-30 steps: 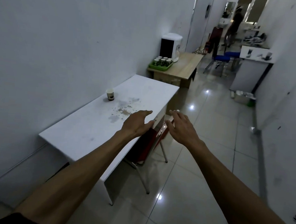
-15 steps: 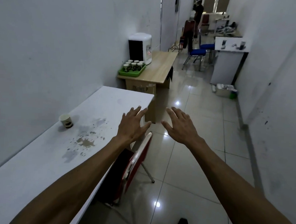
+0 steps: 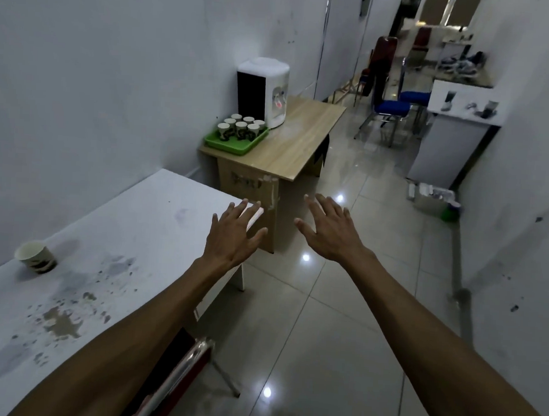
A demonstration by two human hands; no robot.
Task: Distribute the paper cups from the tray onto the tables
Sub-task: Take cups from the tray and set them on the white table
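A green tray (image 3: 229, 144) carrying several paper cups (image 3: 241, 126) rests on the near left corner of a wooden table (image 3: 297, 142), beside a white water dispenser. One paper cup (image 3: 37, 256) stands alone on the stained white table (image 3: 132, 232) at my left, close to the wall. My left hand (image 3: 232, 234) is stretched forward with fingers spread over the white table's far corner. My right hand (image 3: 327, 231) reaches out over the floor, fingers apart. Both hands hold nothing and are well short of the tray.
A red folding chair (image 3: 192, 356) leans under the white table's edge. A white cabinet (image 3: 452, 134) stands on the right, with blue chairs (image 3: 393, 107) behind it and a box of items (image 3: 432, 197) on the glossy tiled floor.
I have advanced along the corridor; the wooden table and tray are nearer and larger. The lone cup has slid back to my lower left. Both hands stay outstretched and spread.
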